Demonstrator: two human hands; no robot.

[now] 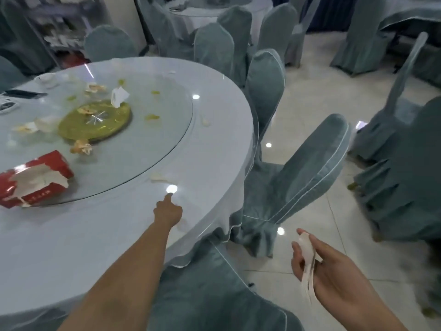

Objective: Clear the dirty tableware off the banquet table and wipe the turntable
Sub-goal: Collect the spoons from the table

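Two hands: left hand (pixel 168 212) fingers curled, index out toward scrap (pixel 158 177) on worktop (pixel 71 235); right hand (pixel 327 266) fingers pinch crumpled tissue (pixel 306 249) (light, limp, so pinch anywhere).

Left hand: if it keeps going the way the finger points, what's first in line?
Likely the crumpled napkin scrap just short of the glass turntable rim. The left hand points up-table across bare cloth; depth is uncertain.
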